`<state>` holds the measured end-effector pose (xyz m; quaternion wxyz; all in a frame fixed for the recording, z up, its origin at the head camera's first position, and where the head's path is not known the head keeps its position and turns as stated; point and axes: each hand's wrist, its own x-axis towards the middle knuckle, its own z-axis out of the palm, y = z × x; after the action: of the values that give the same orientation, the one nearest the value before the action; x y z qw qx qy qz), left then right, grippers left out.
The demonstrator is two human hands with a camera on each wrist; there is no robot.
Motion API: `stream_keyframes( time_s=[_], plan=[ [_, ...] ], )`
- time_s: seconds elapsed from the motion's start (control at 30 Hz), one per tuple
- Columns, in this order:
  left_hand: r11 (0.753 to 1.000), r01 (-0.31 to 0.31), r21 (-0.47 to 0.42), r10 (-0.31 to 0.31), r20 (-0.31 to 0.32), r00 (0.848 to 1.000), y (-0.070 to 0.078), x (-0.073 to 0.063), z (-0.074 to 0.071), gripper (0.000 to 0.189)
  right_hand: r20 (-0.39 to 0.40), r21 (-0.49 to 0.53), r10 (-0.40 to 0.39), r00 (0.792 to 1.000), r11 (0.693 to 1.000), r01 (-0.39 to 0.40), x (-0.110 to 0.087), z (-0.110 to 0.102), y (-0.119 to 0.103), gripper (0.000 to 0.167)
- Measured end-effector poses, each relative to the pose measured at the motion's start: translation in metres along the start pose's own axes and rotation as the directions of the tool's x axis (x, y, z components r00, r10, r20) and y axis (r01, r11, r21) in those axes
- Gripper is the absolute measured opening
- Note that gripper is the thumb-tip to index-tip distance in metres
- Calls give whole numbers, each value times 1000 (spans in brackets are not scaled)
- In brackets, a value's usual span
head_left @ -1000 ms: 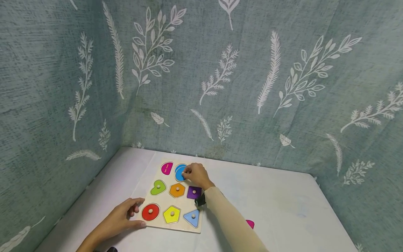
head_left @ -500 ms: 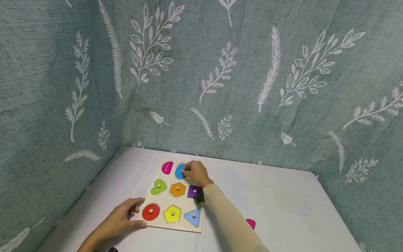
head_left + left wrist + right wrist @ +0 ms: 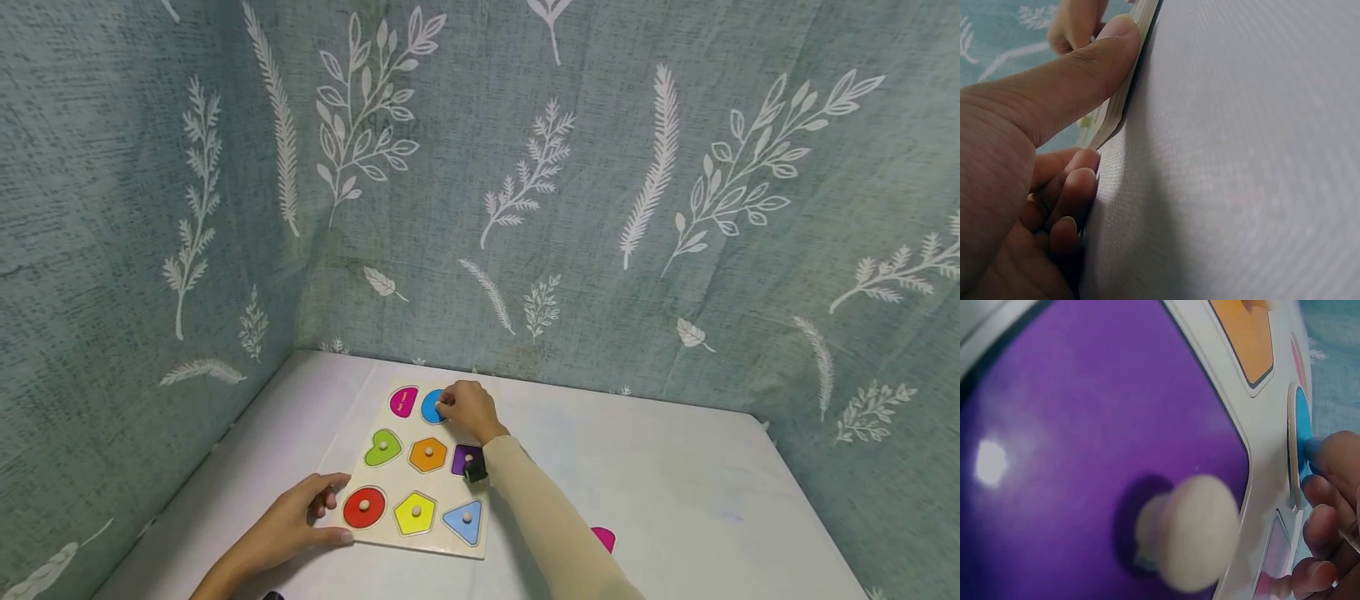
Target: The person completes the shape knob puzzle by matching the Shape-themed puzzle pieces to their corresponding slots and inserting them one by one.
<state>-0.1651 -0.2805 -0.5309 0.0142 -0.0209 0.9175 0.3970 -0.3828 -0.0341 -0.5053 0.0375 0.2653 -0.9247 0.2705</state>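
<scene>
A wooden peg puzzle board point(image 3: 393, 477) lies on the table. My right hand point(image 3: 471, 411) pinches the blue round piece point(image 3: 431, 407) at the board's far side; the fingers hide its knob. In the right wrist view, the wooden edge of that blue piece point(image 3: 1293, 447) shows above the board. My left hand point(image 3: 296, 517) holds the near left corner, thumb on the front edge and curled fingers at the left side. Knobbed pieces sit in the board: green heart point(image 3: 383, 448), orange hexagon point(image 3: 428, 455), purple square point(image 3: 462, 458), red circle point(image 3: 364, 507), yellow pentagon point(image 3: 415, 513), blue triangle point(image 3: 464, 522).
The pink half-round slot point(image 3: 403, 402) shows its printed bottom. A pink piece point(image 3: 604, 537) lies on the white table point(image 3: 675, 483), partly behind the right sleeve point(image 3: 547, 525). A leaf-patterned cloth point(image 3: 585, 208) stands behind and at the sides.
The blue piece, at first overlapping its slot off-centre, has shifted away from me and now lines up with the slot. The left hand stays at the corner.
</scene>
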Motion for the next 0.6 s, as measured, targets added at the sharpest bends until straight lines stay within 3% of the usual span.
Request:
stream_keyframes(
  time_s=[0.6],
  plan=[
    [1000, 12, 6, -12, 0, 1000, 2, 0, 0, 89, 42, -88, 4, 999, 996, -1, 2, 0, -1, 13]
  ],
)
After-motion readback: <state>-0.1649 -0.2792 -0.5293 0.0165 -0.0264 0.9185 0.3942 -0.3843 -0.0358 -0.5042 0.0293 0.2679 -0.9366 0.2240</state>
